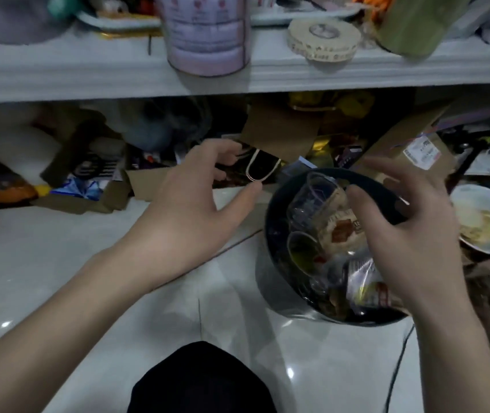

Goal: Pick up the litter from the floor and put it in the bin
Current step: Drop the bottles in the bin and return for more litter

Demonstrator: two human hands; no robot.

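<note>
Nearest the lens, a black-clothed knee (202, 380) is seen at the bottom edge, above a glossy white tiled floor (59, 263). Two bare forearms are stretched forward from either side.

The left hand (190, 198) is held above the floor with its fingers loosely curled and its thumb out; nothing is gripped in it. Its fingertips are placed just in front of a black paper bag with a white cord handle (258, 168), though contact cannot be made out.

The right hand (410, 228) is held over a round black bin (276, 204), fingers spread and gently bent, with nothing clasped. The litter (336, 228), made up of clear plastic cups, a printed wrapper and crumpled foil packets, is piled inside the bin, under that hand.

A white bowl with yellowish food remains (482, 219) is set on the floor just right of the bin, and a brown cardboard box with a white label (416, 150) is seen behind it. A thin black cable (395, 368) is trailed across the tiles.

Above, a white counter (88, 76) is loaded with a pink cylindrical tin (208, 34) and a cream roll of tape (324, 37).
</note>
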